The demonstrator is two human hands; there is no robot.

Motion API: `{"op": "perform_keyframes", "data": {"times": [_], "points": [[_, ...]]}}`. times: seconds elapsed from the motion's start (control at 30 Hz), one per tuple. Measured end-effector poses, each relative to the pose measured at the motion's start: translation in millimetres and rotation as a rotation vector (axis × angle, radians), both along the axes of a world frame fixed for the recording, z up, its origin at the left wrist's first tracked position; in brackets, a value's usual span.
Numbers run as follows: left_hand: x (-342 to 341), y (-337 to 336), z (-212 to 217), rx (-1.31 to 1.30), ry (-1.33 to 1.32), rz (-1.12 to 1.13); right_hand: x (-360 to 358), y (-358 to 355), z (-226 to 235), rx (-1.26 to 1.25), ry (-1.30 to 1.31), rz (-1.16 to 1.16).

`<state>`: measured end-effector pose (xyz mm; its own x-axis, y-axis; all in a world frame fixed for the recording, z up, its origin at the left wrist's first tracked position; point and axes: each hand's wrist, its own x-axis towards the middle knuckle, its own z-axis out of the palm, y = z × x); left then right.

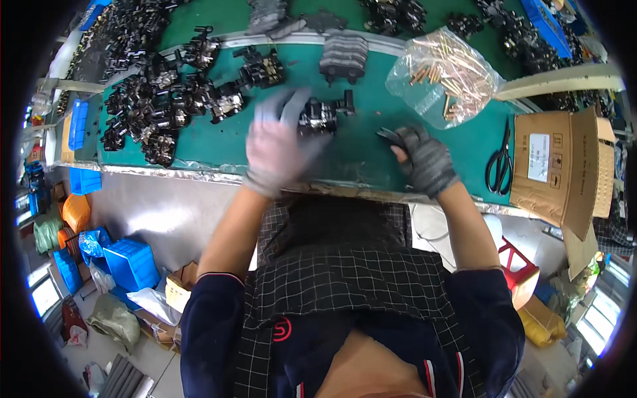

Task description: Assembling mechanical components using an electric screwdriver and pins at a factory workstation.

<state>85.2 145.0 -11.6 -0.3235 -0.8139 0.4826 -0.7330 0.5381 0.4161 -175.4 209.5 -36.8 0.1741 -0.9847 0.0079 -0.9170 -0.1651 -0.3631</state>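
On the green bench top, my left hand (275, 136) in a pale glove is smeared by motion. It is at the left side of a black brake caliper (318, 117); whether its fingers grip the caliper is unclear. To the right, my right hand (426, 159) in a dark grey glove is closed around a small dark flat piece (389, 136). The piece's tip points left toward the caliper; most of it is hidden by the fingers. Behind the caliper lies a row of stacked dark brake pads (343, 56).
Many black calipers (169, 99) are heaped at the left. A clear plastic bag (405, 71) of copper-coloured pins lies at the back right. Black-handled scissors (499, 167) rest beside an open cardboard box (547, 159) at the right. Blue bins (129, 264) stand on the floor.
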Motion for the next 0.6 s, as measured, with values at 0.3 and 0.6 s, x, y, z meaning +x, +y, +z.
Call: {"op": "perform_keyframes", "data": {"times": [0.3,0.6], "points": [[-11.3,-11.0,-18.8,-0.124,-0.034,0.015,10.1,-0.9,-25.2,-0.052,0.006,0.149],[14.0,34.2,-36.3,0.406,-0.033,-0.263,24.6,-7.7,-13.8,-0.092,-0.237,0.264]]}}
